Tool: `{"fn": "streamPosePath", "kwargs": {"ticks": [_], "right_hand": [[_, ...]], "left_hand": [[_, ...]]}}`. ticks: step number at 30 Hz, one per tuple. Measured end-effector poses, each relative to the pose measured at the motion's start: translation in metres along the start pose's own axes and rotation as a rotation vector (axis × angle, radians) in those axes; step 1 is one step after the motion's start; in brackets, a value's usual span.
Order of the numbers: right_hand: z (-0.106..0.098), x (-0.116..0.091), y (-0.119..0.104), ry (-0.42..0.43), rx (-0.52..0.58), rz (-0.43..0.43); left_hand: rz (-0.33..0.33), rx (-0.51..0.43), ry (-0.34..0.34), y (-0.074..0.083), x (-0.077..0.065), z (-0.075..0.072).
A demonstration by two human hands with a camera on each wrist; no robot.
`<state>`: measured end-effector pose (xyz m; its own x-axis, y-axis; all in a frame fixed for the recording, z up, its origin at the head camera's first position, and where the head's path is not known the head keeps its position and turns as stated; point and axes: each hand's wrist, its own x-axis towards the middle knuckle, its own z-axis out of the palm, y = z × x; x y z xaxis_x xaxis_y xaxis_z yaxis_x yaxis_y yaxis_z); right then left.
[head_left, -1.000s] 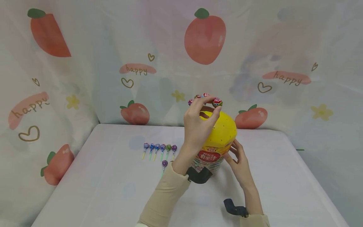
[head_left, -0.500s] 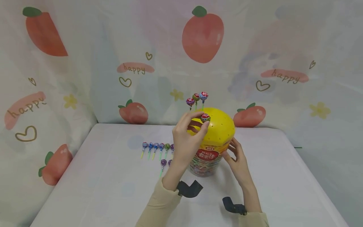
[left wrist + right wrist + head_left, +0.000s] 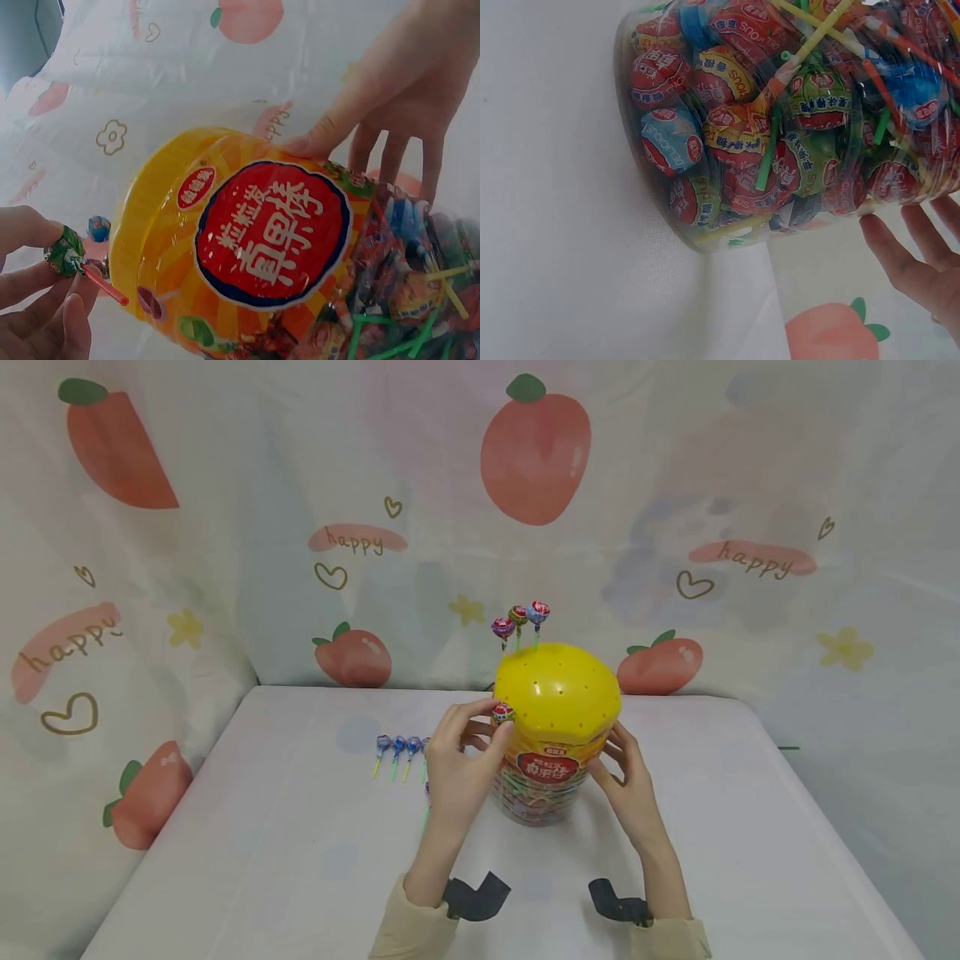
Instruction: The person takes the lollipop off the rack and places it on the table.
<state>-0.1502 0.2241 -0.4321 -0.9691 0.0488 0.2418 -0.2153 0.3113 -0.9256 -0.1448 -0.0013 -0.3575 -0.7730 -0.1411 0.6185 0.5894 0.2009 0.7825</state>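
Observation:
A lollipop (image 3: pixel 503 713) in a green and red wrapper is pinched between thumb and fingers of my left hand (image 3: pixel 463 772), right by the left edge of the yellow lid (image 3: pixel 562 693). In the left wrist view its red stick (image 3: pixel 106 286) points toward the lid. This domed lid, dotted with small holes, tops a clear plastic jar (image 3: pixel 536 806) full of wrapped lollipops. Three lollipops stand upright at the lid's far left, one of them a blue and red lollipop (image 3: pixel 537 612). My right hand (image 3: pixel 633 785) touches the jar's right side with thumb and fingertips, steadying contact below the lid.
A row of lollipops (image 3: pixel 399 746) lies on the white table (image 3: pixel 262 860) left of the jar, partly hidden by my left hand. Behind the table hangs a printed cloth backdrop (image 3: pixel 435 443). Black wrist mounts (image 3: pixel 478 897) stick out near both cuffs.
My left hand has come down and left with its lollipop, from above the lid to beside its left edge. My right hand stays at the jar.

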Motion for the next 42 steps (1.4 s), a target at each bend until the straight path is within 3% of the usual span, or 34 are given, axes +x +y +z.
{"fn": "streamPosePath", "kwargs": {"ticks": [12,17,25,37,42], "right_hand": [[0.002,0.004,0.003,0.008,-0.02,0.006],[0.002,0.005,0.004,0.009,-0.018,0.01],[0.002,0.002,0.001,0.005,0.003,0.003],[0.001,0.001,0.003,0.016,-0.008,-0.007],[0.001,0.002,0.003,0.016,-0.009,-0.009]], "left_hand": [[-0.144,0.077,0.059,-0.041,-0.017,-0.029],[-0.246,0.135,0.065,-0.057,-0.021,-0.041],[-0.431,0.227,0.046,-0.082,-0.026,-0.056],[-0.589,0.33,0.009,-0.118,-0.033,-0.07],[-0.611,0.379,-0.019,-0.131,-0.039,-0.072]]}}
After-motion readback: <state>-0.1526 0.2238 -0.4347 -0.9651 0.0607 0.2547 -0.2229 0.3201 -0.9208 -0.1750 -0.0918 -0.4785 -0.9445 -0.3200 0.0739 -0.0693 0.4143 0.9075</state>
